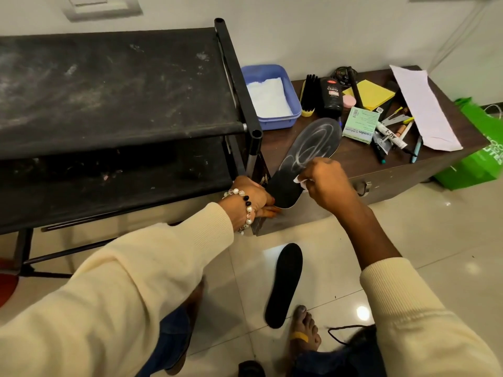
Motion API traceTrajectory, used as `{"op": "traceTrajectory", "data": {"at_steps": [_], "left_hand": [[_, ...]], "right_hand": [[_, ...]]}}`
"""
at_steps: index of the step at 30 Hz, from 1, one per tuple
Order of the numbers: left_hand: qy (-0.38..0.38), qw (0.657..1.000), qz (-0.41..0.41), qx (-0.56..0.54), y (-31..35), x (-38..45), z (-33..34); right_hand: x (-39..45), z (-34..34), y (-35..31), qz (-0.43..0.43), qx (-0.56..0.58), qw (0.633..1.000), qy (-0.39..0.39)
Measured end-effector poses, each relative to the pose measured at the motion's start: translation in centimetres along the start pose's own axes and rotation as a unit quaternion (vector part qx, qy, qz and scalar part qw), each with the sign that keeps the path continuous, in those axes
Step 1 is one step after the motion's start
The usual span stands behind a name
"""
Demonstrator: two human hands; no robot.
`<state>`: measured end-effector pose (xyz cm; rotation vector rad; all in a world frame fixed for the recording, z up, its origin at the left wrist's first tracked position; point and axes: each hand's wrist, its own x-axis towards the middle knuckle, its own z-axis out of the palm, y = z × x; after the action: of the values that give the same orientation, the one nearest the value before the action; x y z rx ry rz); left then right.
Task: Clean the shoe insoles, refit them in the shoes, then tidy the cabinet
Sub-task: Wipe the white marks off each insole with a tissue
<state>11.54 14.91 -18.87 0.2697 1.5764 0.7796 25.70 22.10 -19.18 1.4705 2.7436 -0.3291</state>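
My left hand (251, 198) pins the heel end of the insole (306, 161) against the near corner of the low wooden chest (408, 170), fingers curled over the heel edge. The insole lies across that corner, toe pointing toward 1 o'clock, heel overhanging the front edge. My right hand (325, 185) is closed around a small white wipe (299, 180), pinched at the fingertips and held at the insole's midsection. Pale swirl marks cover the toe half; the heel half reads uniformly dark, so I judge wiping to be partly complete. The insole appears thin, light and flexible: expect it to bend or skid under wiping pressure unless one end is held down. Recommended hold is at the heel edge, as now, leaving the upper face free. For lifting, grip across the narrow waist to limit flopping. The second insole (284, 285) lies flat on the tiled floor at 6 o'clock from the first, untouched. A blue tub (288, 77) holding white tissue sits at 11 o'clock from the insole, with a black polish bottle (332, 97) at 12 o'clock. The black shoe rack (109, 91) stands at 9 o'clock. No shoes are visible.
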Motion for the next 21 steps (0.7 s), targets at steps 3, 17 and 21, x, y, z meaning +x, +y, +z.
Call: {"op": "traceTrajectory", "data": {"at_steps": [3, 17, 21], "left_hand": [[0.008, 1.0, 0.004, 0.003, 0.0, 0.1, 0.2], [0.009, 1.0, 0.005, 0.01, 0.0, 0.3, 0.0], [0.001, 1.0, 0.0, 0.01, 0.0, 0.1, 0.1]], "right_hand": [[0.3, 0.5, -1.3, -0.025, -0.016, 1.0, -0.005], [-0.4, -0.5, -0.4, -0.065, 0.011, 0.997, -0.049], [-0.8, -1.1, 0.0, -0.067, 0.031, 0.995, -0.062]]}}
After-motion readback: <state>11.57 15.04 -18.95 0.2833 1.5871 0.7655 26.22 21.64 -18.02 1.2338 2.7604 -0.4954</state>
